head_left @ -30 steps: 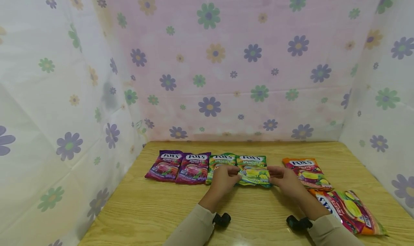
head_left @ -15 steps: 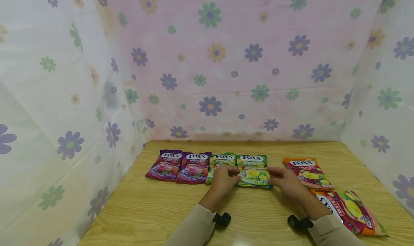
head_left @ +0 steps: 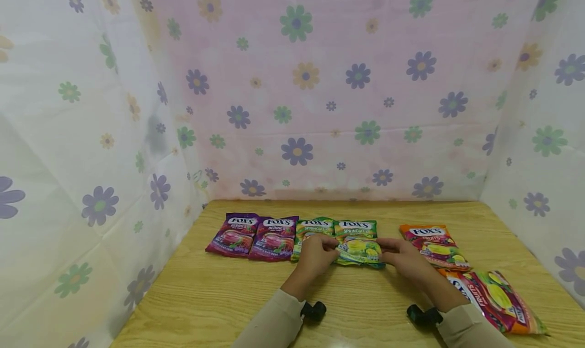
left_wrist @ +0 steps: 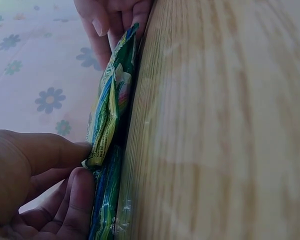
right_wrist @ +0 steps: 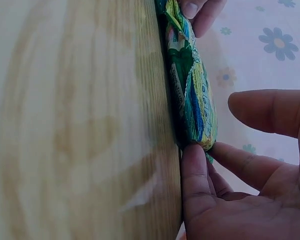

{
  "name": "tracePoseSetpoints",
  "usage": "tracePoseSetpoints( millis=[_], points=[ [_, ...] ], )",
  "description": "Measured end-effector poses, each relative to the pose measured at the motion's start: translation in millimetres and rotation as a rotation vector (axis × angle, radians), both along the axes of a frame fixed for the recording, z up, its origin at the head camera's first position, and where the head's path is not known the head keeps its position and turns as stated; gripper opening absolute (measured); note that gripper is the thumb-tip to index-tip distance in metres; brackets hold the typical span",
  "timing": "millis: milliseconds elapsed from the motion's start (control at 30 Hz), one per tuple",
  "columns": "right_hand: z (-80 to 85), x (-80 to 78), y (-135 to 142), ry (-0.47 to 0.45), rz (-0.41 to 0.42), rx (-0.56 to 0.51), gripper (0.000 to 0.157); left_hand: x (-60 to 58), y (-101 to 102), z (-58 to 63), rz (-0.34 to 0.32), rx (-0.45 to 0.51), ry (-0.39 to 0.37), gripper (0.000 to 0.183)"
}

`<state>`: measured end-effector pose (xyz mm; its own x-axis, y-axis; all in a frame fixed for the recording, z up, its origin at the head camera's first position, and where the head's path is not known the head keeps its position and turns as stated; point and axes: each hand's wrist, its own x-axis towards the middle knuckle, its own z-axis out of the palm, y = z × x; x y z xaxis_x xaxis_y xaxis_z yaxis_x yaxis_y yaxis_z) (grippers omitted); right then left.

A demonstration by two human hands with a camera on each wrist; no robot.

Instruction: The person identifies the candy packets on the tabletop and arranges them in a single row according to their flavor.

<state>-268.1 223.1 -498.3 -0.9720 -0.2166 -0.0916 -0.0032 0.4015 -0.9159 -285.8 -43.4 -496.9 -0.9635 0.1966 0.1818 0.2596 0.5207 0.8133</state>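
Note:
Two green packs of Fox's Spring Tea candy lie side by side on the table in the head view. My left hand [head_left: 314, 256] is at the right-hand green candy bag [head_left: 356, 240], over part of the left-hand green bag [head_left: 315, 226]. In the left wrist view, thumb and fingers of the left hand [left_wrist: 45, 185] pinch the near left corner of the right-hand bag. On its other side is my right hand [head_left: 404, 259]. The right wrist view shows the right hand's fingertips [right_wrist: 195, 155] touching the bag's end, thumb held apart from it.
Left of the green bags lie two purple Berries candy bags [head_left: 235, 233], in the same row. To the right are a red-orange Fruits bag [head_left: 436, 246] and another Fruits bag [head_left: 495, 297], turned askew and nearer. Flowered cloth [head_left: 329, 109] walls the wooden table [head_left: 219, 297].

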Motion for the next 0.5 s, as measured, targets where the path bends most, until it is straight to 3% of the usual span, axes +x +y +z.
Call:
tracePoseSetpoints(
  millis=[500],
  points=[
    [3.8, 0.0, -2.5, -0.015, -0.005, 0.029, 0.058, 0.9, -0.3, 1.5, -0.011, -0.003, -0.012, 0.016]
  ],
)
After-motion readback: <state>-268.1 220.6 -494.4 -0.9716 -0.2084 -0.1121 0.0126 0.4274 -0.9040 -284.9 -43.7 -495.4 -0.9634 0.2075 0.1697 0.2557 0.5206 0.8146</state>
